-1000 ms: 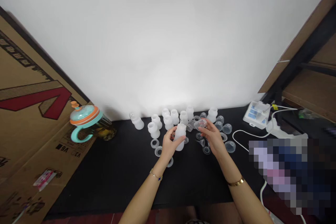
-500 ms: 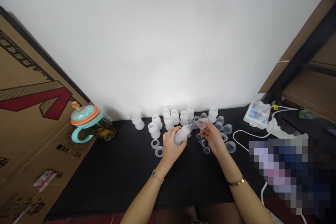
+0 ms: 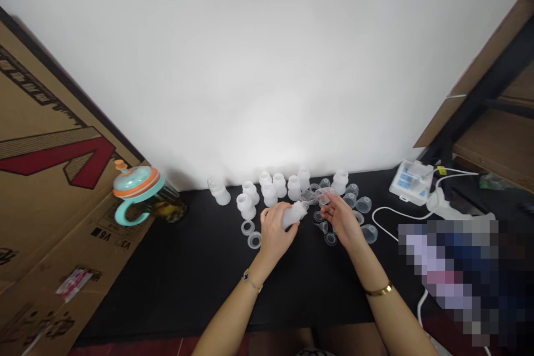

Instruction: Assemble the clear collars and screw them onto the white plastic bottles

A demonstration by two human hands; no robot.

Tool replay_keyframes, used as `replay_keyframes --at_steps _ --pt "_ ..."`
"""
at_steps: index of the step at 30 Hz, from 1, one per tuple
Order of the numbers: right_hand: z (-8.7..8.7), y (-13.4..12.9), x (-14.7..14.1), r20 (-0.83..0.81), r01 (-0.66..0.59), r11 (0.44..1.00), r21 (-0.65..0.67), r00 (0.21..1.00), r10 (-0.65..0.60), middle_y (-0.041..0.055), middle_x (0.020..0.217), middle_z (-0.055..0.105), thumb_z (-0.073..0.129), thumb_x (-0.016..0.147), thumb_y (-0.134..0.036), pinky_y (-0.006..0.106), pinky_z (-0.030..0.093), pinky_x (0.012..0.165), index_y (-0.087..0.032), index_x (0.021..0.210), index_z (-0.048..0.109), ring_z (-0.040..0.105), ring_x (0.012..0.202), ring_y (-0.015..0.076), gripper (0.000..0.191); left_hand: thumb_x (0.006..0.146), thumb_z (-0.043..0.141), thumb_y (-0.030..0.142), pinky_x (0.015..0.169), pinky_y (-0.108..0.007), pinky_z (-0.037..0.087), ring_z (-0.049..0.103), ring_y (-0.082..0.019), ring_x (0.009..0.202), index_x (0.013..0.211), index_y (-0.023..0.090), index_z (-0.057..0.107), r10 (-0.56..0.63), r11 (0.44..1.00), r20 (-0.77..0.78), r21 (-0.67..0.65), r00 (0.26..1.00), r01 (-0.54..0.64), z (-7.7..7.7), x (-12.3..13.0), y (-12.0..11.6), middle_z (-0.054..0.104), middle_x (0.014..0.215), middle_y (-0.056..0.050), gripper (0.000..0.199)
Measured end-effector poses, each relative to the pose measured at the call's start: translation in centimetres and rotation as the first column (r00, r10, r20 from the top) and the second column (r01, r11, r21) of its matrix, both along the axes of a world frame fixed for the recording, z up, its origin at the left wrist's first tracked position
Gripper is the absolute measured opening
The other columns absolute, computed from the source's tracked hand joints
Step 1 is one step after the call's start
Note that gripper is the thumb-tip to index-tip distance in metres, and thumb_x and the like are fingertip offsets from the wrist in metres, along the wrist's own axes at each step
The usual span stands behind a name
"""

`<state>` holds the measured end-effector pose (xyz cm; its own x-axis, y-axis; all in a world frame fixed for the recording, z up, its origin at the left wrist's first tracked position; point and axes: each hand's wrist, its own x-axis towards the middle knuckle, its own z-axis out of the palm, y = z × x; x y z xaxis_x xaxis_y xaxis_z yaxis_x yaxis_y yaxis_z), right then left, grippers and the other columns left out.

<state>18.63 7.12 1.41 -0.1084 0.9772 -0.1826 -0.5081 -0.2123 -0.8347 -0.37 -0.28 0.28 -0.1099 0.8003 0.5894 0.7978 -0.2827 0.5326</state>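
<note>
My left hand [image 3: 277,231] is closed around a white baby bottle [image 3: 293,216], tilted with its neck toward the right. A clear teat seems to sit at its mouth, though details there are too small to be sure. Just beside it, my right hand [image 3: 340,216] pinches a clear dome cap [image 3: 324,196] by its edge. Several open white bottles stand behind my hands, among them one bottle [image 3: 246,207] at the front left. Two pale collar rings [image 3: 254,240] lie left of my left hand. Clear caps [image 3: 369,233] and small teats [image 3: 330,239] are scattered around my right hand.
A capped bottle [image 3: 219,192] stands near the wall. At left are a mug [image 3: 154,197] with a turquoise and orange lid and a large cardboard box [image 3: 50,178]. To the right lie a white plastic case [image 3: 411,182], a white cable [image 3: 386,209] and a blurred-out patch.
The held bottle has tipped a little further to the right, its neck nearer the cap. My right hand keeps its pinch on the cap. The whole view has shifted slightly.
</note>
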Motion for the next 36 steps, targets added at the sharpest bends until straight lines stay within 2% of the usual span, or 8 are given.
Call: replay_keyframes --at_steps 3,7,15,23,36 --pt "0.04 -0.09 -0.10 0.053 -0.033 0.998 0.045 0.998 0.031 0.0011 0.104 0.074 0.086 0.071 -0.041 0.023 0.051 0.055 -0.024 0.097 0.071 0.062 0.065 0.0114 0.034 0.080 0.072 0.017 0.099 -0.044 0.041 0.067 -0.027 0.109 0.113 0.024 0.060 0.004 1.000 -0.018 -0.003 1.000 -0.004 -0.09 0.00 0.08 0.073 0.116 -0.006 0.036" --pt "0.11 -0.18 -0.36 0.110 -0.038 0.995 0.089 0.994 0.028 0.0000 0.093 0.070 0.088 0.068 -0.040 0.023 0.049 0.054 -0.024 0.104 0.072 0.060 0.066 0.0123 0.043 0.079 0.074 0.018 0.097 -0.043 0.042 0.068 -0.027 0.108 0.112 0.024 0.061 -0.001 1.000 -0.030 0.002 1.000 0.001 -0.05 0.02 0.15 0.073 0.116 -0.006 0.036" --pt "0.43 -0.64 -0.77 0.190 -0.079 0.991 0.107 0.980 0.058 0.0015 0.091 0.071 0.090 0.063 -0.039 0.027 0.045 0.056 -0.024 0.110 0.072 0.059 0.067 0.0149 0.053 0.080 0.075 0.019 0.100 -0.043 0.039 0.068 -0.026 0.109 0.112 0.024 0.061 -0.013 1.000 -0.016 -0.022 1.000 0.012 -0.15 0.10 0.11 0.074 0.115 -0.004 0.036" --pt "0.19 -0.73 -0.80 0.263 -0.162 0.980 0.114 0.956 0.127 0.0029 0.098 0.072 0.089 0.065 -0.040 0.026 0.046 0.058 -0.024 0.114 0.071 0.061 0.072 0.0160 0.054 0.079 0.076 0.020 0.098 -0.042 0.041 0.069 -0.025 0.107 0.112 0.023 0.061 -0.011 1.000 -0.031 0.000 0.999 0.011 -0.10 0.18 0.11 0.075 0.114 -0.004 0.036" --pt "0.04 -0.75 -0.98 0.268 -0.192 0.975 0.113 0.951 0.156 0.0028 0.095 0.071 0.088 0.065 -0.041 0.026 0.047 0.058 -0.024 0.113 0.071 0.061 0.073 0.0162 0.053 0.080 0.076 0.023 0.100 -0.044 0.041 0.069 -0.026 0.108 0.114 0.024 0.061 -0.027 0.999 -0.033 -0.020 0.999 0.026 -0.18 0.21 0.14 0.074 0.115 -0.005 0.037"
